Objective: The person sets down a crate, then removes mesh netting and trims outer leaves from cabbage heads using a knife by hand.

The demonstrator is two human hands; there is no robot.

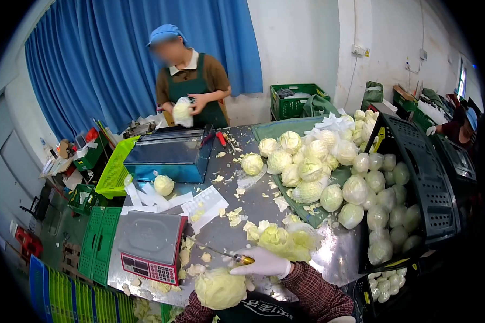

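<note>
My right hand (265, 262), in a white glove, is closed round the yellow-brown handle of a knife (213, 249), whose thin blade points left towards the scale. Just below the blade, a pale green cabbage (221, 288) rests in my left hand (249, 284); only fingertips show at its right side, the rest hidden behind it. Loose green leaves (280, 240) lie beyond my right hand. A scale (150, 235) with a red base stands to the left. Wrapped and bare cabbages (310, 168) are heaped on the far right of the metal table (248, 203).
Across the table, a person (191, 86) in a blue cap holds a netted cabbage (182, 112). A blue-black machine (170, 154) sits at the back left. On the right, a dark crate (420, 172) holds wrapped cabbages. Another person (462, 129) is at the far right.
</note>
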